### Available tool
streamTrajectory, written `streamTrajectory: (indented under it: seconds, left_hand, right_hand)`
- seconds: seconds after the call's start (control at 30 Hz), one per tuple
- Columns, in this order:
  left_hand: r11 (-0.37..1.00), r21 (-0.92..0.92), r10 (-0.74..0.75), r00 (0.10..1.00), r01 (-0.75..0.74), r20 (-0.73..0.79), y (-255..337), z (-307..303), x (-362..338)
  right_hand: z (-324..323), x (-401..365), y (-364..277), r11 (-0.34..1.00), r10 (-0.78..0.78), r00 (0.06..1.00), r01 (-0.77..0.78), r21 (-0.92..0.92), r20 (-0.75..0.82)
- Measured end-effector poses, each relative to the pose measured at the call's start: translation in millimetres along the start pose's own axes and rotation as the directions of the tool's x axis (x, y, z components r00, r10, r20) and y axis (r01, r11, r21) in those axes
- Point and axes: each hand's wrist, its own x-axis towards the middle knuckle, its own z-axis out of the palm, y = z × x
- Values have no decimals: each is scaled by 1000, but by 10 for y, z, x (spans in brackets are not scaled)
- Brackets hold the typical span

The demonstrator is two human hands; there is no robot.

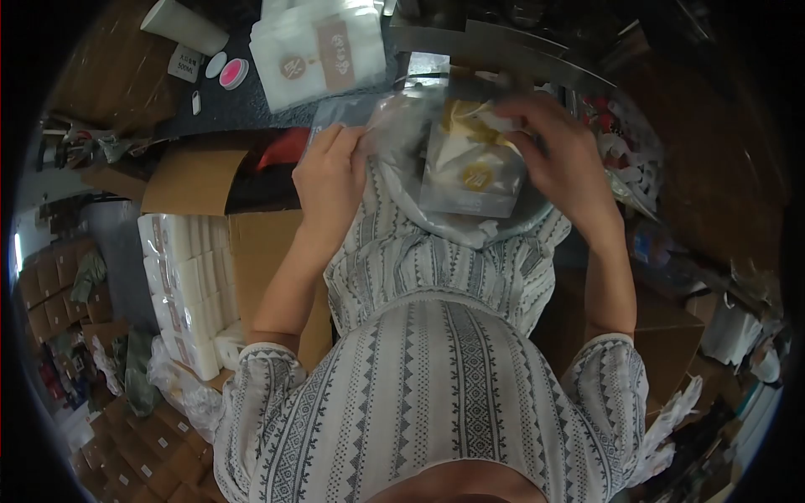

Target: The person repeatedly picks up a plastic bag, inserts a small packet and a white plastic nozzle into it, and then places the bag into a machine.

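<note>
Glossy rectangular pouch point(472, 163) against half-curled right hand point(560, 144), grip unclear, left hand point(333, 172) pinched on filmy plastic point(396, 120).

Dark blue-grey, fabric-textured tabletop point(239, 109), extending from the upper left to the upper centre of the frame. On it, at upper centre: pile of translucent white plastic pouches point(314, 63) with brown printed band and round emblem. At upper left: white cylindrical cup point(184, 27); small white block with black lettering point(184, 63); flat white disc point(215, 65), just beside round, pink-filled white pot point(234, 74); below, small white oblong object point(196, 103).
</note>
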Motion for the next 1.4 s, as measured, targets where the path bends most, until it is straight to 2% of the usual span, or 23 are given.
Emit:
streamTrajectory:
  seconds: [0.03,0.1,0.27,0.33,0.37,0.43,0.47,0.53,0.57,0.63,0.67,0.7,0.73,0.77,0.8,0.83,0.87,0.97,1.03,1.17,1.23,1.37,1.4]
  left_hand:
    - [1000,-22,21,1000,-21,-7,67,-50,18]
    - [993,-100,58,998,-55,28,163,-108,21]
    - [914,-405,138,958,-26,250,253,173,-43]
    - [697,-626,-3,874,350,486,321,365,19]
    - [696,-629,0,877,346,481,337,442,126]
    - [602,-455,-134,645,656,752,348,599,371]
    - [601,-455,-132,643,657,754,362,706,438]
    - [56,-579,-204,577,814,791,405,855,516]
    - [55,-578,-201,576,814,792,416,845,515]
    - [169,-559,-204,584,812,786,446,750,516]
    - [167,-557,-202,581,814,788,364,741,517]
    - [639,-605,-251,872,475,420,182,736,556]
    - [941,-334,-58,998,57,7,-23,735,595]
    - [942,-330,-62,998,60,5,-286,746,586]
    - [998,40,61,994,-57,-86,-583,779,547]
    - [900,412,208,970,-140,-126,-692,763,527]
    - [898,418,209,969,-138,-129,-726,770,406]
    - [915,259,326,945,-308,-29,-594,528,92]
    - [991,91,-105,993,100,58,-623,310,-2]
    - [996,57,-68,995,72,-74,-222,65,9]
    - [997,-66,-42,998,40,-41,-70,-16,-4]
    - [969,-221,119,992,-107,41,130,23,-28]
    - [941,-334,109,983,-55,146,167,84,-53]
  right_hand:
    - [81,56,-36,990,-139,990,139,-27,22]
    - [117,109,-116,988,-153,985,153,10,82]
    - [63,80,10,989,-82,968,50,140,238]
    - [49,51,159,950,150,983,-172,260,104]
    - [3,36,190,952,147,984,-169,257,101]
    - [-82,-29,244,967,225,970,-210,146,-94]
    - [-161,-76,235,966,229,969,-214,144,-94]
    - [-357,-171,203,944,293,955,-298,-142,-51]
    - [-413,-194,256,943,295,954,-299,-144,-51]
    - [-533,-241,397,676,558,811,-566,-472,-175]
    - [-567,-317,629,673,561,809,-569,-473,-174]
    - [-554,-391,975,659,536,835,-505,-558,-123]
    - [-539,-405,1158,640,511,857,-432,-636,-68]
    - [-535,-391,1147,644,508,859,-427,-635,-63]
    - [-532,-380,1118,687,501,863,-442,-576,-66]
    - [-536,-354,1073,729,491,869,-453,-513,-70]
    - [-545,-333,985,733,485,872,-449,-510,-70]
    - [-562,-245,613,719,545,817,-572,-395,-190]
    - [-514,-177,400,909,411,910,-414,-52,-58]
    - [-83,66,-71,972,210,976,-214,99,50]
    - [94,151,-107,984,-156,985,161,-75,71]
    - [161,151,-99,959,-257,956,270,-86,143]
    - [158,129,-63,989,-145,969,142,32,199]
